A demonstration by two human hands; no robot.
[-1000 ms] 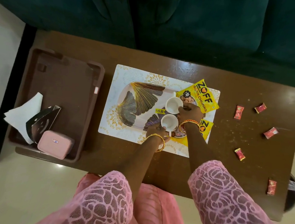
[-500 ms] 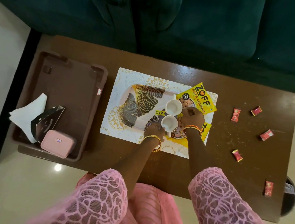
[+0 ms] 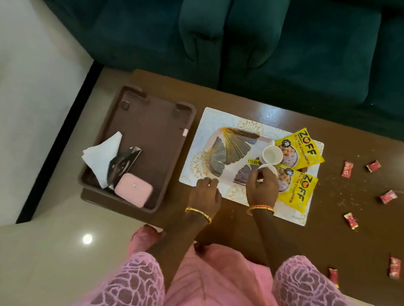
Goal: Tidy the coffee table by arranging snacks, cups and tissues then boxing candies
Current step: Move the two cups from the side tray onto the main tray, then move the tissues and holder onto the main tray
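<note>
A gold-leaf patterned tray (image 3: pixel 230 145) lies on a white placemat (image 3: pixel 210 122) on the brown coffee table (image 3: pixel 322 237). Two white cups stand at the tray's right end. The far cup (image 3: pixel 272 154) is free, and my right hand (image 3: pixel 263 188) grips the near cup (image 3: pixel 268 169) from above. Two yellow soya-chunk packets (image 3: pixel 298 148) (image 3: pixel 298 190) lie beside the cups. My left hand (image 3: pixel 206 193) rests with bent fingers on the mat's near edge, holding nothing. Several red candies (image 3: pixel 347 168) (image 3: pixel 388 196) (image 3: pixel 351 220) lie scattered to the right.
A brown plastic tray (image 3: pixel 149 129) at the table's left end holds white tissues (image 3: pixel 101 154), a black holder (image 3: pixel 122 163) and a pink box (image 3: pixel 133 189). A dark green sofa (image 3: pixel 277 38) runs along the far side. My pink-clad knees are at the near edge.
My left hand has left the near cup and moved left to the mat's near edge. My right hand has shifted from the packets onto the near cup. The camera has swung right.
</note>
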